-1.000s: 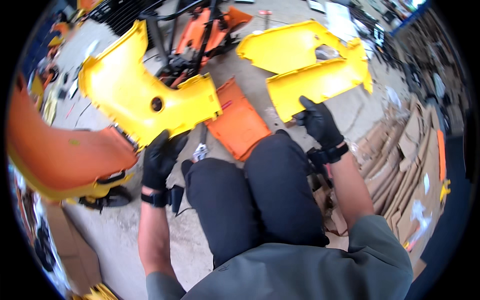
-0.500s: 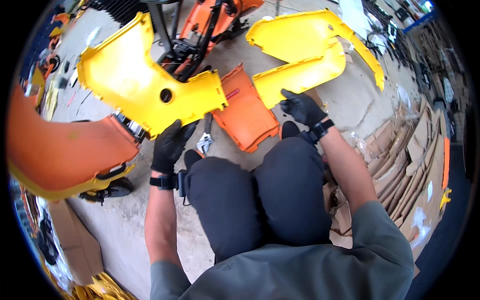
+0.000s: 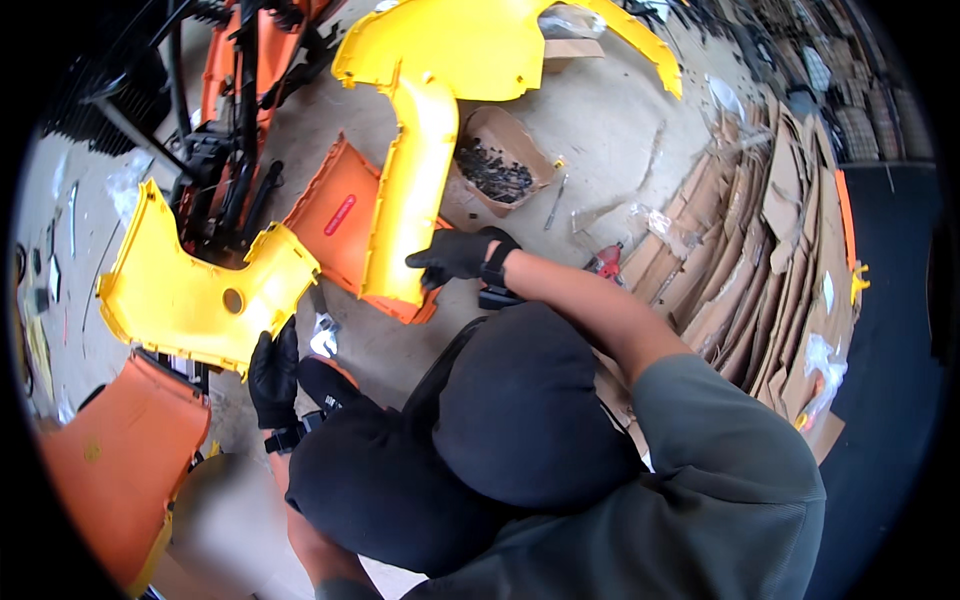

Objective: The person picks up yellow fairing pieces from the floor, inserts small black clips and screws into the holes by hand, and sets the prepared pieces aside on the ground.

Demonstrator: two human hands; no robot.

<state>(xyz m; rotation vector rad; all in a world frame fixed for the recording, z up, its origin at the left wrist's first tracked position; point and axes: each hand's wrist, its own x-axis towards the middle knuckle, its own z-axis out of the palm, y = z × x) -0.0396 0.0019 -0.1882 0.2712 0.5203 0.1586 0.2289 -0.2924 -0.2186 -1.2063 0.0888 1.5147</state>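
My left hand point(image 3: 273, 380), in a black glove, is closed on the lower edge of a yellow plastic panel point(image 3: 180, 305) with a round hole. A second, longer yellow panel point(image 3: 408, 190) curves away to the far side. Its near end is gripped at the right edge by my gloved right hand point(image 3: 462, 256). Between the two, partly under the longer one, an orange plastic panel point(image 3: 330, 235) with a red strip lies on the floor. An adjustable wrench point(image 3: 323, 338) rests beside my left foot.
A cardboard box point(image 3: 510, 128) of small dark hardware stands beyond my right hand. Flattened cardboard point(image 3: 735, 260) is stacked at the right, near a red tool point(image 3: 606, 262). A black frame point(image 3: 240, 120) rises at the far left. Another orange panel point(image 3: 125, 450) sits at the near left.
My view has turned right. The two yellow panels are farther apart, and the longer one has swung so its near end points toward me. The box of hardware has come into sight.
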